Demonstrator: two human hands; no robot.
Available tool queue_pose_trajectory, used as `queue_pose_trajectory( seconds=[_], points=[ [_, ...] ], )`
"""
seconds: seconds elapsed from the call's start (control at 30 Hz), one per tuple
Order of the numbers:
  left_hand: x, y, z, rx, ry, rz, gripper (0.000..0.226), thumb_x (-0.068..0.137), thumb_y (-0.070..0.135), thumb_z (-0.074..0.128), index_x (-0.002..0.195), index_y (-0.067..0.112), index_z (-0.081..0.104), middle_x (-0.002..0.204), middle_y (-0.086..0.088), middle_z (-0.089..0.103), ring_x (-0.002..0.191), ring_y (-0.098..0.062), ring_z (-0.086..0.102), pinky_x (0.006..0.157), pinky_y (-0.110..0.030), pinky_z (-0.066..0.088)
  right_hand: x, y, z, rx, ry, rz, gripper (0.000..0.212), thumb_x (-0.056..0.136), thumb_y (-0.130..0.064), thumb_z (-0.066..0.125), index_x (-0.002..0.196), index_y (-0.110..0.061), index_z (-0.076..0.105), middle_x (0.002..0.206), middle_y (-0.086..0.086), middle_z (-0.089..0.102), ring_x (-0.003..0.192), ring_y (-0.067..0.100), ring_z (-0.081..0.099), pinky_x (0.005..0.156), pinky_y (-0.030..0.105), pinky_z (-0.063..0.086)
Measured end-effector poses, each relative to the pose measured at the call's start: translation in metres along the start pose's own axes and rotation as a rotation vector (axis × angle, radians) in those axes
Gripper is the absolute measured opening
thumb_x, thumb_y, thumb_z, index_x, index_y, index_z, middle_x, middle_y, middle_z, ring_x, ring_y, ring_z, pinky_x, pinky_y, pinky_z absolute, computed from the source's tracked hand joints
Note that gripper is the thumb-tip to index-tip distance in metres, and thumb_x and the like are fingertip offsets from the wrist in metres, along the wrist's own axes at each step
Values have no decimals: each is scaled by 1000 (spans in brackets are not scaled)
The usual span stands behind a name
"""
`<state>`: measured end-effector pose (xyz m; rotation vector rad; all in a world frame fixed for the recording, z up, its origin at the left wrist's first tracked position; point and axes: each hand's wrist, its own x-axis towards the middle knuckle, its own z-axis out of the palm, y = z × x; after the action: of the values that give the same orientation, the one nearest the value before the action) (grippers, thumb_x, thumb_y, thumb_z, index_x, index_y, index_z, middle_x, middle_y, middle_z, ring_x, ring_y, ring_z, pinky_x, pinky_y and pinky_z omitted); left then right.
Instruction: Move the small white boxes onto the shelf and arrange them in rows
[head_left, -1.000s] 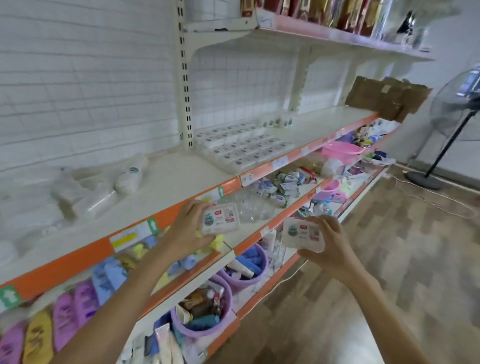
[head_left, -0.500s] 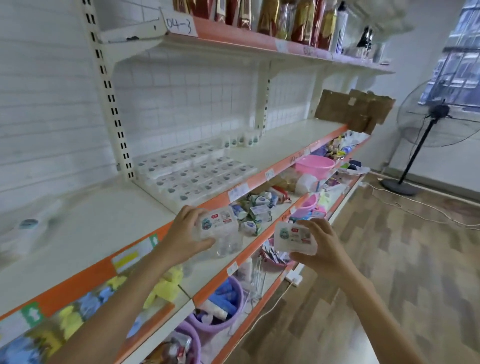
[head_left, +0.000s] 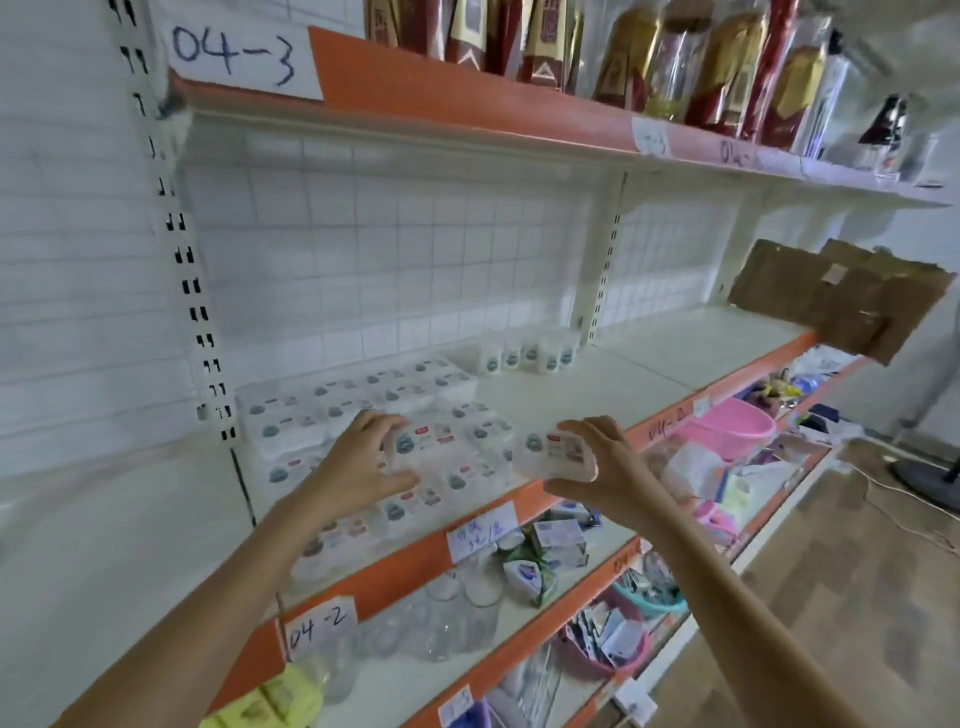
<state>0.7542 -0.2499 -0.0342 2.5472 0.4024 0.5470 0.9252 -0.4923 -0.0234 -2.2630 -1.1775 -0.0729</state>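
Note:
My left hand (head_left: 363, 465) grips a small white box (head_left: 423, 441) with a red and blue label, held just above the rows of boxes. My right hand (head_left: 597, 470) grips a second white box (head_left: 553, 452) over the shelf's front edge, to the right of the rows. Several small white boxes (head_left: 358, 410) lie flat in rows on the white shelf (head_left: 597, 384). The front rows are partly hidden behind my left forearm.
A row of small white jars (head_left: 530, 356) stands at the shelf's back. Torn cardboard (head_left: 836, 296) sits at the shelf's right end. Bottles fill the shelf above. Below are glasses (head_left: 441, 623), packets and a pink basin (head_left: 727, 426). A fan base stands on the floor, far right.
Both hands have risen from in front of the lower shelves to the level of the box rows, each still holding its box. My view has moved closer and to the right.

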Motion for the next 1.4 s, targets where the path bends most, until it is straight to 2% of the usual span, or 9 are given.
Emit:
queue_pose_trajectory(
  seconds=[0.1,0.3,0.63,0.7,0.83,0.93,1.03,1.23,1.4],
  points=[
    [27,-6,4,22,14,-85,71,77,31,72,137,16,37,120,5,35,111,-6,38,90,-14,27,53,17,5,20,-53,-71,72,72,-38,76,133,-19,44,127,1,37,114,17,42,91,21,33],
    [66,-11,15,102,-22,-269,72,81,36,68,141,17,32,129,3,36,117,-10,38,99,-22,33,153,43,26,12,-235,-259,76,72,-42,75,135,-17,41,132,3,37,119,20,41,98,26,33],
    [91,1,45,136,55,-545,72,81,27,69,141,13,33,116,2,39,105,-10,41,84,-18,33,222,65,76,166,-516,-431,83,71,-39,77,139,-21,34,135,2,31,124,17,37,102,26,32],
    [92,2,53,145,122,-583,70,80,24,70,139,14,34,125,0,36,107,-9,40,86,-18,33,224,70,82,259,-538,-421,84,73,-39,76,140,-24,29,135,0,24,120,14,34,100,26,32],
    [88,1,69,128,256,-660,63,79,28,71,133,18,40,131,-1,33,109,-10,42,89,-19,35,223,83,93,433,-558,-354,69,79,-35,71,137,-26,34,128,-4,23,111,10,40,83,5,36],
    [86,0,76,113,294,-671,58,81,30,68,132,17,42,125,1,38,108,-10,43,85,-15,32,223,86,100,473,-522,-365,59,81,-34,69,132,-27,41,125,-4,29,111,13,44,90,13,41],
    [87,-2,78,150,316,-646,51,84,28,65,129,14,46,121,0,43,109,-14,47,83,-16,33,223,85,102,481,-495,-384,57,81,-32,69,131,-24,43,125,-3,29,102,7,43,77,0,37],
    [90,-3,80,166,322,-648,49,83,26,66,127,14,47,120,1,44,106,-10,46,87,-15,33,226,87,105,453,-432,-441,54,80,-26,71,128,-16,48,128,-2,27,100,8,41,82,2,30],
    [93,-1,77,213,293,-635,53,82,29,67,127,11,46,121,0,45,106,-9,46,89,-17,35,228,87,104,384,-410,-486,56,82,-29,68,131,-14,47,133,2,33,102,8,41,90,12,32]
  ],
)
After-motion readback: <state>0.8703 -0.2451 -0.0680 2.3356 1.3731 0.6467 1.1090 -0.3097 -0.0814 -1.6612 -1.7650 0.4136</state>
